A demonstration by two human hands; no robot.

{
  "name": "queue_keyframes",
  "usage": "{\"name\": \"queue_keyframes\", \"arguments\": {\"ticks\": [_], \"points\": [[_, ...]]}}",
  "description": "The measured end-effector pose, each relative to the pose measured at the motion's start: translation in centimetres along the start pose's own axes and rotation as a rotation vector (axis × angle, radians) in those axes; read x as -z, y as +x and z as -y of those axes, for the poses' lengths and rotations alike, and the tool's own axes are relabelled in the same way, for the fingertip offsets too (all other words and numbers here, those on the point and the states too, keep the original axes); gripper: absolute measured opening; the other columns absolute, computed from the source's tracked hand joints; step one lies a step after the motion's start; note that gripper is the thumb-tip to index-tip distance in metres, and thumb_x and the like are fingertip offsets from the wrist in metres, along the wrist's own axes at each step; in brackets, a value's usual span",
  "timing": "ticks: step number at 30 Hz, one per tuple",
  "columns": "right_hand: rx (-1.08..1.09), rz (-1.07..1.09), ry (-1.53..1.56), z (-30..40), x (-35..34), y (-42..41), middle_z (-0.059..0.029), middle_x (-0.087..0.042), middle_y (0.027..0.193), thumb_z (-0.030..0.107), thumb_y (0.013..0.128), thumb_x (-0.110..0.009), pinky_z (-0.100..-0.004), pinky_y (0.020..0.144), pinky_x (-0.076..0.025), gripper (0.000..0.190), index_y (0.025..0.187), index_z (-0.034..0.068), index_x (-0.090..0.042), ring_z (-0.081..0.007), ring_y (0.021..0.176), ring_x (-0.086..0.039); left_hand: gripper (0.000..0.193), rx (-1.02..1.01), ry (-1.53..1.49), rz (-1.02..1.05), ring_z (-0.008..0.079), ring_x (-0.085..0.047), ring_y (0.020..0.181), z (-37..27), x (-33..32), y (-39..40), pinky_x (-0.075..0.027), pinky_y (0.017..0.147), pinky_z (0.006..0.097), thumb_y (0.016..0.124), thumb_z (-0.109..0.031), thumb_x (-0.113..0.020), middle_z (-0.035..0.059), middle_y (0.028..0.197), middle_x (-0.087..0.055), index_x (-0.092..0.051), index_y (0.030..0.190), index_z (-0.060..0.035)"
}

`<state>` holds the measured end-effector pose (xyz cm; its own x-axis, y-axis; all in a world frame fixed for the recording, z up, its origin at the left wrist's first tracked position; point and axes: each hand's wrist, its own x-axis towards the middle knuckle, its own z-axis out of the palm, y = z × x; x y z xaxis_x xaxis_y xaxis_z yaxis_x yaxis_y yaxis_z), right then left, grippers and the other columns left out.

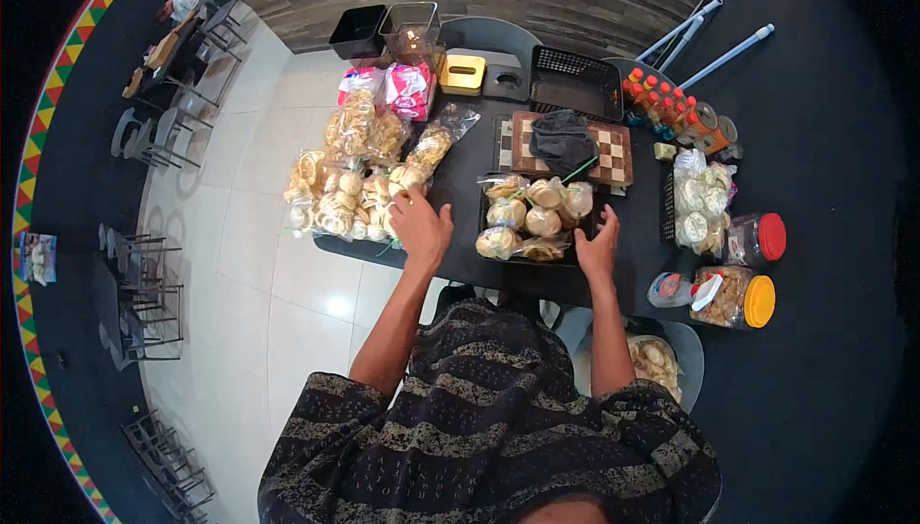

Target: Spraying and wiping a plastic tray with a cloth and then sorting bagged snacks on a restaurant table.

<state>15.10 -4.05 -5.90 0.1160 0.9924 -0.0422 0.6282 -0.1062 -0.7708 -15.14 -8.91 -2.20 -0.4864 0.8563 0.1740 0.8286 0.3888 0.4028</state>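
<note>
My left hand (422, 228) rests at the right edge of a pile of bagged round crackers (338, 204) on the dark table (460, 186); its fingertips are over a bag, and whether they grip it is hard to tell. My right hand (598, 240) is at the right side of a black basket (535, 260), fingers apart, thumb near the rim. In that basket lie several clear bags of round crackers (542, 221), some tied with green ties. Behind the pile stand larger bags of crackers (352, 125) and a long clear bag of chips (431, 147).
Behind the basket lie a chessboard (614, 154) and a dark cloth (560, 139). Farther back are an empty black basket (575, 82) and a yellow tissue box (462, 74). To the right stand red-capped bottles (658, 104), a basket of bags (668, 208) and lidded jars (726, 297).
</note>
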Motion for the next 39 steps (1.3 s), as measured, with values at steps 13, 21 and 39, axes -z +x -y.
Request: {"name": "queue_keyframes", "arguments": {"ticks": [13, 21, 39], "points": [[-0.153, -0.228, 0.075, 3.2, 1.4, -3.7, -0.0175, -0.044, 0.135, 0.017, 0.091, -0.065, -0.0450, 0.102, -0.040, 0.062, 0.143, 0.003, -0.036, -0.0323, 0.118, -0.050, 0.083, 0.073, 0.139, -0.042, 0.0445, -0.054, 0.106, 4.2, 0.5, 1.7, -0.041, 0.094, 0.0504, 0.081, -0.030, -0.074, 0.0291, 0.117, -0.054, -0.034, 0.141, 0.0098], [0.387, 0.078, 0.252, 13.9, 6.9, -7.5, -0.0198, -0.036, 0.147, 0.027, 0.071, -0.086, -0.0478, 0.105, -0.039, 0.096, 0.149, 0.009, -0.032, -0.0373, 0.134, -0.039, 0.102, 0.380, -1.443, 0.743, 0.0286, -0.062, 0.111, -7.2, 9.4, 1.8, -0.055, 0.086, 0.0395, 0.089, -0.022, -0.074, 0.0238, 0.123, -0.057, 0.005, 0.150, -0.0004], [0.143, 0.063, 0.242, 4.1, 6.0, -4.5, -0.0191, -0.053, 0.133, 0.010, 0.080, -0.076, -0.0389, 0.098, -0.047, 0.056, 0.127, 0.002, -0.047, -0.0305, 0.119, -0.056, 0.049, 0.184, -0.581, 0.426, 0.0313, -0.066, 0.100, 2.4, -9.4, 1.8, -0.051, 0.086, 0.0395, 0.091, -0.036, -0.065, 0.0201, 0.109, -0.068, -0.058, 0.119, 0.0033]]}}
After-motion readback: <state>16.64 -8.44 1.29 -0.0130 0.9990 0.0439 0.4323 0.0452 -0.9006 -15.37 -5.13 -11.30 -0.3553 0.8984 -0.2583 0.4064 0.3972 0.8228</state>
